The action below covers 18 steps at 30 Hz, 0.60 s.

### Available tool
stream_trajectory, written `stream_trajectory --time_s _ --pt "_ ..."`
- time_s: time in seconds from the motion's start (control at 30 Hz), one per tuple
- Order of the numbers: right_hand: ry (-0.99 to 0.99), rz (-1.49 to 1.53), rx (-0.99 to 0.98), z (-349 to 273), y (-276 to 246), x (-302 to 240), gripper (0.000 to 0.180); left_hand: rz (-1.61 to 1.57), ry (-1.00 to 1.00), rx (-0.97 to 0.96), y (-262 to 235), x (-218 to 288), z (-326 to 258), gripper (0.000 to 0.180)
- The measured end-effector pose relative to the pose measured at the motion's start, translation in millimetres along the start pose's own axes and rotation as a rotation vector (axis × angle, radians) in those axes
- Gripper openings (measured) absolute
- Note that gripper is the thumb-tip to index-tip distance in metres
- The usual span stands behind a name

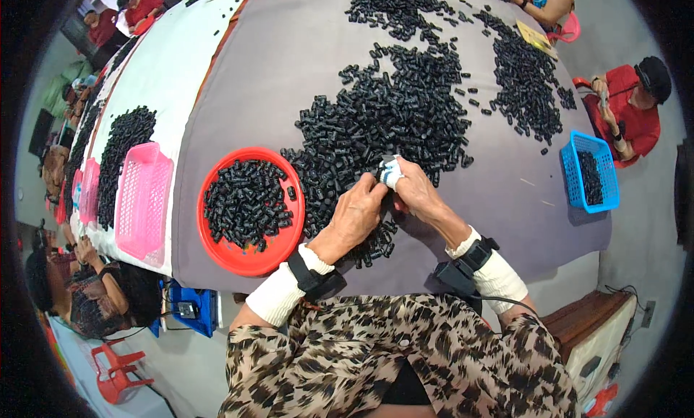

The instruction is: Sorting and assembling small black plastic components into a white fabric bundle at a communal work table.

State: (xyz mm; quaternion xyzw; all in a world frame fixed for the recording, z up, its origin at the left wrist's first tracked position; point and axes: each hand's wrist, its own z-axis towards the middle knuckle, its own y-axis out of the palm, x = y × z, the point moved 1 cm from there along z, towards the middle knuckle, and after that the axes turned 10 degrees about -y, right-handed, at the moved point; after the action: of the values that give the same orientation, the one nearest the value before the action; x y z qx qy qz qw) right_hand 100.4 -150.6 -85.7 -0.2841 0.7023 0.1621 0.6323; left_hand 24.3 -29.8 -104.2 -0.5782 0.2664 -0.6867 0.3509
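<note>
Over the near end of a large heap of small black cylindrical pieces [390, 107], my two hands meet. My left hand [356, 214] is closed, thumb and fingertips pinched together; what lies in the pinch is hidden or too small to name. Close against it, my right hand [418, 194] is closed as well. A white cloth with blue marks [391, 172] covers its fingertips; I cannot tell whether it is gripped or wrapped round the fingers. To the left of my hands sits a round red tray [210, 241] holding many of the same black pieces.
A grey cloth covers the table [238, 107]. Pink baskets [144, 201] stand left, and a blue basket [613, 194] with black pieces stands at the right edge. Another black heap [524, 85] lies far right. People sit around, including a person in red [629, 100] on the right.
</note>
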Motion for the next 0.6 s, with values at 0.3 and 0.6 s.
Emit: stream_trajectory --time_s 0.3,0.6 --pt "-0.069 -0.152 -0.186 21 -28 -43 0.013 -0.256 -0.145 0.183 -49 -9 4 0.011" --pt "-0.272 -0.371 -0.947 -70 -8 24 0.015 0.084 -0.063 -0.562 -63 -7 -45 0.039"
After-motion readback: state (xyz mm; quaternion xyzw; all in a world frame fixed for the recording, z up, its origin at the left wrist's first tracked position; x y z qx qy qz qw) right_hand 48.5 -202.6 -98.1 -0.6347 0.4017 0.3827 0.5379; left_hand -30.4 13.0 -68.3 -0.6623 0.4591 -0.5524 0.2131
